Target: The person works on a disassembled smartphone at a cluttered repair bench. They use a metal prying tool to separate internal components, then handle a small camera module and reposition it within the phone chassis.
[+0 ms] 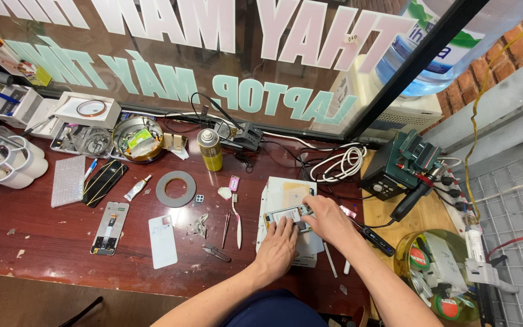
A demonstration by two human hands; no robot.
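Down on the white work pad (273,197) lies an opened phone (287,215), its insides showing, set toward the near right part of the dark red surface (49,242). The left hand (276,248) lies flat, fingers spread, pressing the phone's near end. The right hand (328,219) comes in from the right, fingers curled over the phone's right end; whether it pinches a small tool there, I cannot tell.

Just left of the pad lie a white toothbrush (237,221), tweezers (226,229) and small cutters (215,252). Further left, a white back cover (163,241) lies face down, and past it another opened phone (110,227), near the front edge. Behind them sit a grey tape ring (175,188), a small white tube (137,188) and a black phone panel (105,182).

Toward the back edge stand a yellow spray can (210,149) and a round metal bowl (137,138) of bits. At the left edge are white tape rolls (13,162).

Right of the pad, on a wooden board (419,215), a dark green station (394,166) sits with its black handpiece (416,197), a coil of white cable (341,162) behind the pad.
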